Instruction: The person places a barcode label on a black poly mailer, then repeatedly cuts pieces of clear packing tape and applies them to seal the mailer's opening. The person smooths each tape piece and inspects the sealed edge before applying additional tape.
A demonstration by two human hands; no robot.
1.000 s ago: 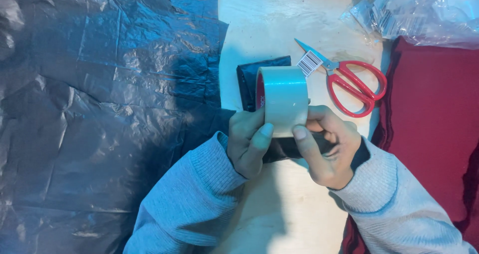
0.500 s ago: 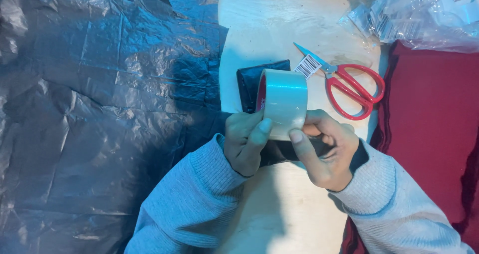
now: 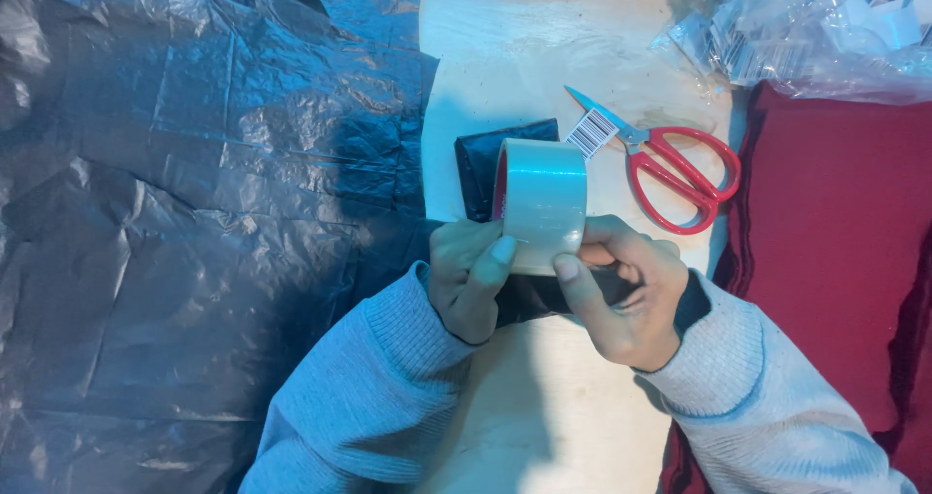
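Note:
A wide roll of clear packing tape (image 3: 542, 201) stands on edge in the middle of the head view, held by both hands. My left hand (image 3: 471, 276) grips its left side, thumb pressed on the lower face of the roll. My right hand (image 3: 626, 295) holds the right side, thumb against the roll's lower edge beside the left thumb. Behind the roll lies a small folded dark plastic piece (image 3: 485, 159). Red-handled scissors (image 3: 670, 169) with a barcode tag lie on the pale table (image 3: 505, 57) just right of the roll.
A large crinkled dark plastic sheet (image 3: 194, 213) covers the left half of the table. Red fabric (image 3: 835, 251) lies along the right side. A clear plastic bag (image 3: 815, 28) with packaging sits at the top right.
Both hands and the tape roll have stayed almost in place; the thumbs have shifted slightly along the roll's lower edge.

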